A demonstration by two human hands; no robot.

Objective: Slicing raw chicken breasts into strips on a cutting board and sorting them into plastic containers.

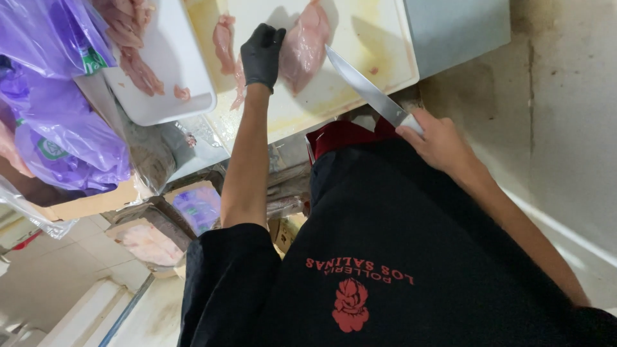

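1. Closest to the lens, a black apron (411, 257) with a red printed emblem is filling the lower part of the view, with a red collar showing at its top edge.
2. Reaching up from the apron, the left hand (261, 56) is wearing a black glove and pressing flat on a raw chicken piece (305, 45); its fingers are spread on the meat rather than closed around it.
3. That chicken piece is lying near the middle of a white cutting board (379, 58), which is showing yellowish stains.
4. The right hand (437, 138), bare, is clenching the handle of a large knife (366, 90); the blade is pointing toward the chicken piece, its tip just beside the meat.
5. Thinner strips of raw meat (223, 42) are lying on the board just to the left of the gloved hand.
6. A white tray (173, 83) is sitting beside the board, holding more raw pieces.
7. Purple plastic bags (58, 122) are bulging at the left edge, resting on a cardboard box (90, 204).
8. Below them, another bagged portion of meat (149, 244) is lying near the tiled floor.
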